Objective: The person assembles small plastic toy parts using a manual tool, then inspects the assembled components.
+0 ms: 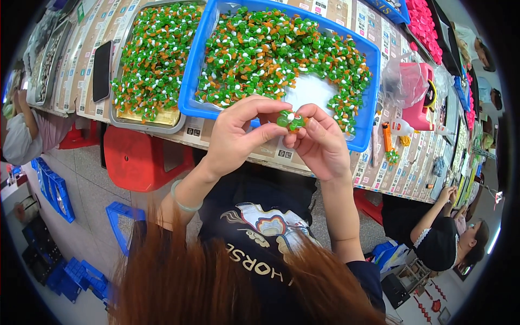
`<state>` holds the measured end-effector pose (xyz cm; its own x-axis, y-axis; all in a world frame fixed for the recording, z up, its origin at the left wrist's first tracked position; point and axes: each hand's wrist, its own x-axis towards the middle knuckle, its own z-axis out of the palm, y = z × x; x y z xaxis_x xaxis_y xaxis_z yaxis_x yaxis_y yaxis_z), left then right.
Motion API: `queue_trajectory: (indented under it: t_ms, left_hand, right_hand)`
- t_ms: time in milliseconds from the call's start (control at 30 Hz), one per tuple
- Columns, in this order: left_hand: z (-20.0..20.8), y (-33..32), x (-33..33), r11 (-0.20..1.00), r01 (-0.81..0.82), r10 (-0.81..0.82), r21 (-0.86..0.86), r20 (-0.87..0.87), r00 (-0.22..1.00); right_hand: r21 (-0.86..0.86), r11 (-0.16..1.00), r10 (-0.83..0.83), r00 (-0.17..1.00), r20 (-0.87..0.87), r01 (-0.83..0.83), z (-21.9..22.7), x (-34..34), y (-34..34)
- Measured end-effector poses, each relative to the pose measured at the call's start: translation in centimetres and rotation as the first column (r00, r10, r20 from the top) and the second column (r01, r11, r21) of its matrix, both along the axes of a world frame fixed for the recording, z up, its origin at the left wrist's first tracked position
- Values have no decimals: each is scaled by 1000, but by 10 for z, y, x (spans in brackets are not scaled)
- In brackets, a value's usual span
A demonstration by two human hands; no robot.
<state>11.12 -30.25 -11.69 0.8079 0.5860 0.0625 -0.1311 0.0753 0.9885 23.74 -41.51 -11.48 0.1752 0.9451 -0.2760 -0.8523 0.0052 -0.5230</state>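
Observation:
Between my two hands, just over the near rim of a blue tray (187, 81), is a small green figurine (290, 120) with white and orange parts. The thumb and fingers of my left hand (238, 132) pinch it from the left. My right hand (323, 143) grips its right side with thumb and fingertips. Piles of similar green, white and orange figurines (254, 54) fill much of the tray, around a bare white patch (311, 93). Finer details of the held piece are too small to make out.
Left of the blue tray stands a metal tray (115, 116) heaped with more such figurines, and a black phone (102, 71). To the right are a pink container (417, 111), a white bottle (401, 128) and an orange tool (387, 136). A red stool (130, 160) stands below the table edge.

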Motion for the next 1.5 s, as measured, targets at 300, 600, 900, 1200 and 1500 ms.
queue_trajectory:
  t_ms: [300, 600, 900, 1200, 1500]
  left_hand:
    - [-5, -15, 4, 905, 63, -39, -421, 64, 997]
    - [-12, -11, 0, 830, 80, 10, -552, 159, 987]
    - [-15, 7, -15, 533, 139, 145, -835, 252, 957]
    - [-24, 12, -16, 619, 41, 126, -784, 151, 981]
    - [-20, 7, -11, 679, 16, 125, -734, 137, 983]
  right_hand:
    - [27, 984, -174, 899, 402, 179, 12, -7, -8]
    - [131, 965, -231, 493, 839, 229, 12, -5, -2]
    - [-338, 932, 361, -454, 814, 133, -36, 44, 46]
    - [-249, 936, 296, -176, 939, 248, -33, 51, 41]
    - [-423, 885, 449, -114, 886, 196, -29, 51, 38]
